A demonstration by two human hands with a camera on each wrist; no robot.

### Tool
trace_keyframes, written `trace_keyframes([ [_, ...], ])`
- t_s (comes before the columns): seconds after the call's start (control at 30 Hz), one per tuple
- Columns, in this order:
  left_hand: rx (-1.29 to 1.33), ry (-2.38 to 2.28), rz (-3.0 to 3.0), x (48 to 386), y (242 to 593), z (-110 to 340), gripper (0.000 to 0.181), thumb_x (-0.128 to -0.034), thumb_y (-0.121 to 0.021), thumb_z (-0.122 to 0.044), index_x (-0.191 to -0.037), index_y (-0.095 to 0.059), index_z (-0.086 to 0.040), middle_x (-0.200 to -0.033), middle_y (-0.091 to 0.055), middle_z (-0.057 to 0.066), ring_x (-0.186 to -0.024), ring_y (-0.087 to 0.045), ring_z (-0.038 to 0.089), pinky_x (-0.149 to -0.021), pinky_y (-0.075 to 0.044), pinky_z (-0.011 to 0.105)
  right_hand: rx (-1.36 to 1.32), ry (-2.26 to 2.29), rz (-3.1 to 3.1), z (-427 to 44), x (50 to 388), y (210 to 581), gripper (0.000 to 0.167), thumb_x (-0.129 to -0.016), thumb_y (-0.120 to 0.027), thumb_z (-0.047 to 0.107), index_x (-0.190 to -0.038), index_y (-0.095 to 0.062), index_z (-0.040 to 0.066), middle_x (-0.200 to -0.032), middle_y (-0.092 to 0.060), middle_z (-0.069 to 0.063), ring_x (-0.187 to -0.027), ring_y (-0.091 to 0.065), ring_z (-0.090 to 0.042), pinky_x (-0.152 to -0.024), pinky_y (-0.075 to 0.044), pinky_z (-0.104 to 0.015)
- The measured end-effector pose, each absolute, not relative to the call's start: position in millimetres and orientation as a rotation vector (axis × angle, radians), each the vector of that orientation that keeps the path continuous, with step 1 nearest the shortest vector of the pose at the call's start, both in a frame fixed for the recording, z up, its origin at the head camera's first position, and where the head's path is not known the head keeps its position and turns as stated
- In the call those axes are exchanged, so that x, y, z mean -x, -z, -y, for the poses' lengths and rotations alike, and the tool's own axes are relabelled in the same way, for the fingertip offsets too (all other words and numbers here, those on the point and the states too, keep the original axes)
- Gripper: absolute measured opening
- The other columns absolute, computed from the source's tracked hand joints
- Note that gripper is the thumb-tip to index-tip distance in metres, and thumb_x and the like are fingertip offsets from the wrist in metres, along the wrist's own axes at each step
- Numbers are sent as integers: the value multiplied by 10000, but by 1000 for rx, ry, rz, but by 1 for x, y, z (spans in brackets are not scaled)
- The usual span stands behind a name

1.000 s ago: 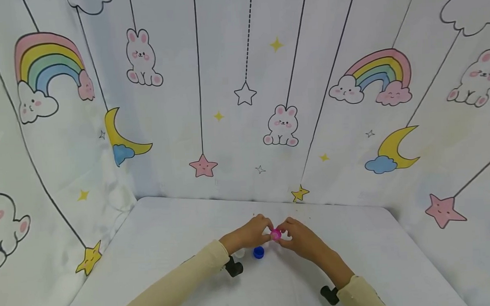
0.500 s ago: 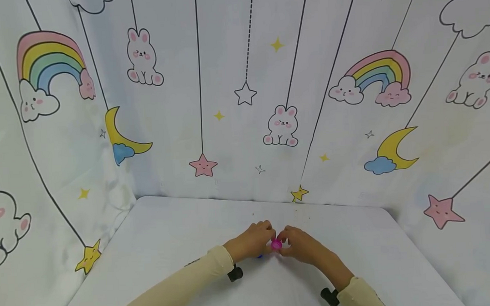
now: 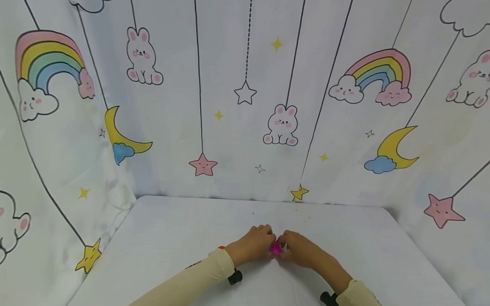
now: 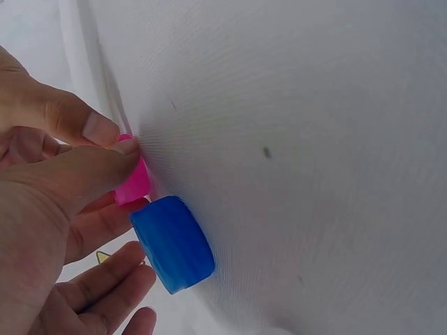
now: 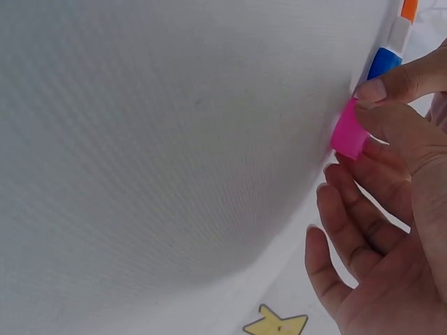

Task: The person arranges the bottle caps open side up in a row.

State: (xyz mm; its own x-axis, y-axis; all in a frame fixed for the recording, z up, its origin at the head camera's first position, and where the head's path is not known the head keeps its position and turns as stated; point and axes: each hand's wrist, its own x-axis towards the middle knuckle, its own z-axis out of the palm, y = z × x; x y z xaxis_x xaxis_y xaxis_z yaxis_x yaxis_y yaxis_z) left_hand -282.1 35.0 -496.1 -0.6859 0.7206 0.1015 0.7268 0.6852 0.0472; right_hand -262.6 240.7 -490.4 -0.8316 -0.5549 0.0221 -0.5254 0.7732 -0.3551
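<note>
In the head view, a small bright pink bottle cap [image 3: 276, 249] is between the two hands, low over the white table. My left hand [image 3: 253, 245] pinches it from the left, thumb in front. From the right, my right hand [image 3: 301, 249] pinches it too, its other fingers spread loosely in the right wrist view. A blue cap [image 4: 173, 244] stands on the cloth close beside the pink cap [image 4: 133, 185], near the left fingers. Beyond it in the right wrist view are a white cap [image 5: 399, 35] and an orange cap [image 5: 409, 10], in a row.
The white cloth-covered table [image 3: 182, 228] reaches back to a curtain [image 3: 236, 135] printed with rabbits, stars and rainbows. Black wrist cameras [image 3: 235, 277] hang below both wrists. In the head view the left hand and sleeve [image 3: 181, 283] cover most of the row.
Both hands have come down and nearer to the person, bringing the pink cap with them. The left hand now covers the blue cap, and a bit of orange shows behind its wrist.
</note>
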Motion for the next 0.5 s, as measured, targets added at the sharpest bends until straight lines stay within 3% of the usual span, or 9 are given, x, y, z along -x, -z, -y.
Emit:
trace_keyframes([
  [0.5, 1134, 149, 2845, 277, 496, -27, 332, -905, -819, -479, -1059, -705, -207, -1151, -609, -42, -1025, -557, 114, -868, -463, 281, 789, 539, -2886, -241, 257, 490, 342, -892, -848, 280, -1152, -738, 89, -977, -643, 34, -900, -605, -146, -809, -551, -352],
])
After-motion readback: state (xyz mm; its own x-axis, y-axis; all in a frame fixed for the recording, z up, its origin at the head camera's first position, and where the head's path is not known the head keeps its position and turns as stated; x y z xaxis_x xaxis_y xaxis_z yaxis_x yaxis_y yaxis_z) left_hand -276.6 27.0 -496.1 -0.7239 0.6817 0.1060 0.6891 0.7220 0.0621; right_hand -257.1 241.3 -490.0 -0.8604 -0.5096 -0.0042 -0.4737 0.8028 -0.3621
